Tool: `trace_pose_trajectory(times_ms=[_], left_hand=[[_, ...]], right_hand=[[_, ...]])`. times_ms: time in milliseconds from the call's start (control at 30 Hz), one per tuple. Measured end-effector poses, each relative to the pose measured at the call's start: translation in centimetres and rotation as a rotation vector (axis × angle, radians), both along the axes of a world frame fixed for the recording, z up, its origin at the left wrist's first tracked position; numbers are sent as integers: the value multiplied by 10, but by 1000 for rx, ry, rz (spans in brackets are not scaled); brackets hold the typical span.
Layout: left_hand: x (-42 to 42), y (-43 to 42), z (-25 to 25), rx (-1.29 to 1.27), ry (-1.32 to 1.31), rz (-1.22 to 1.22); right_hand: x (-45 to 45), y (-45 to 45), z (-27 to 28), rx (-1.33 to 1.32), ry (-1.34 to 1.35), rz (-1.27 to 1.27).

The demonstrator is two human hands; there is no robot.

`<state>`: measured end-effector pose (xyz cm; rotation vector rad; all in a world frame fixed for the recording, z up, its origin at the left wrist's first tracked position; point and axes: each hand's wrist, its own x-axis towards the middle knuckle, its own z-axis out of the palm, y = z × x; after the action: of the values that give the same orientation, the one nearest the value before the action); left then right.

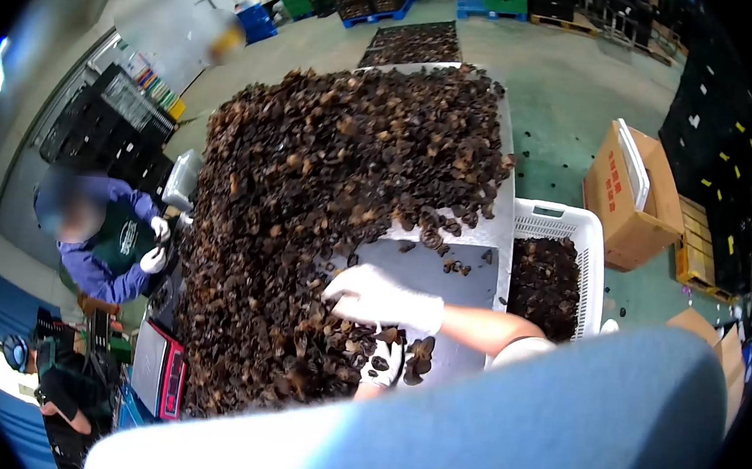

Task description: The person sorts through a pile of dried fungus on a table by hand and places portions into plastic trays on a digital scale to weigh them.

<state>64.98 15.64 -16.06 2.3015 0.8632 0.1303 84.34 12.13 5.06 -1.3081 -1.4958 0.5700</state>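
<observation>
My right hand (386, 300), in a white glove, reaches in from the right over the edge of a big heap of dark brown, wrinkled pieces like dried fungus (311, 160). Its fingers point left, with the thumb a little apart, and nothing shows between them. Below it, my left hand (382, 364), also gloved, comes up from the bottom with a few dark pieces in its palm; its fingers are partly curled round them. More pieces (419, 360) lie just right of it on the bare grey tabletop (455, 284).
A white basket (592, 267) of dark pieces stands right of the table, with a cardboard box (627, 195) beyond. At the left edge a co-worker (101, 237) in white gloves handles something small. A red-edged scale (172, 381) sits lower left; another person (60, 387) is behind.
</observation>
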Motion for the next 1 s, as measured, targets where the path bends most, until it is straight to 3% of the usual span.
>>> trace_pose_trajectory(times_ms=[67,100,133,167,200,233,333,400,467,533,600,633,767,1000], left_hand=[[16,7,-2,13,7,-23],[22,11,-3,18,12,-32],[29,13,-4,19,13,-41],[34,16,-7,18,15,-47],[38,18,-7,15,16,-53],[37,23,-7,-3,-18,-39],[50,14,-21,-18,30,-63],[55,6,-25,-52,30,-64],[59,0,-25,-86,15,-44],[59,-5,-25,-114,-3,-25],[60,-9,-23,-141,-21,-5],[60,-9,-25,-146,-29,4],[57,-12,-26,-169,-53,20],[49,-14,-24,-205,-98,35]], right_hand=[[106,-13,-43,210,-148,-621],[152,-32,-46,160,-89,-883],[192,-53,-52,149,65,-1022],[251,-57,-102,347,139,-1138],[291,-69,-123,328,-3,-1284],[329,-74,-151,346,65,-1303],[386,-60,-210,341,285,-1311],[392,-34,-214,195,-6,-1248],[383,11,-208,351,-4,-1132],[374,33,-196,322,791,-794],[372,64,-209,420,828,-756],[379,77,-231,307,1042,-704],[323,145,-247,265,835,-674],[138,277,-228,266,275,-446]])
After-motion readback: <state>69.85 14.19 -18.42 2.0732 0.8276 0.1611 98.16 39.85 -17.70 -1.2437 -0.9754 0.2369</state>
